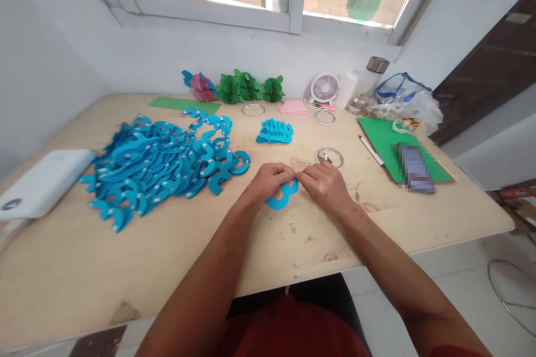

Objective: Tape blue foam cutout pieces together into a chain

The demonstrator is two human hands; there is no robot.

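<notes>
A curved blue paper cutout (278, 201) is pinched in my left hand (272, 179), just above the near middle of the table. My right hand (324, 185) is closed, its fingertips pinched together at the cutout's upper right end. Whatever lies between those fingertips is too small to make out. Left of my hands spreads a large heap of similar blue paper cutouts (159, 162), many with small white patches. Beyond my hands lies a small stack of blue cutouts (275, 131). Just behind my right hand is a roll of tape (341, 157) with a small pointed object inside it.
Two more tape rolls (253, 110) lie farther back. Green paper decorations (247, 87) and a small fan (325, 88) line the wall. At right are a bottle (368, 86), green sheets (377, 142), a marker (371, 150) and a phone (416, 167). A white device (46, 184) sits left.
</notes>
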